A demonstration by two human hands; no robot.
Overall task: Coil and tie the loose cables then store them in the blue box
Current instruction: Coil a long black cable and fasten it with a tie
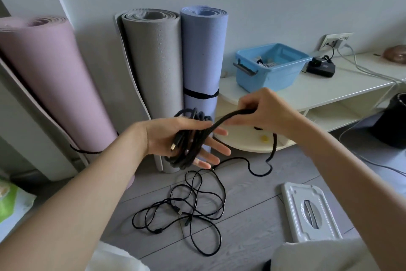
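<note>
The left hand (186,139) is held out palm up with its fingers straight and spread, and a thick black braided cable (193,136) is wound in several loops around the palm and fingers; a metal plug end lies against the palm. The right hand (263,110) is raised just beside it, fingers curled down round a stretch of the same cable, pinching it where it arches over from the coil. From that grip the cable drops past the lower shelf and trails in a loose curve on the grey wood-grain floor (252,205).

On the floor below the hands lies a thin black cable (193,211), smooth and glossy, in a loose tangle of overlapping loops.

The blue box (270,66), a plastic tub with a dark handle on its near end, stands on the left end of the white counter (329,88), with some items inside. Three rolled foam mats, pink (55,82), grey (156,68) and lilac (202,55), stand upright against the wall. A white moulded plastic lid (309,211) lies flat on the floor at the right.
</note>
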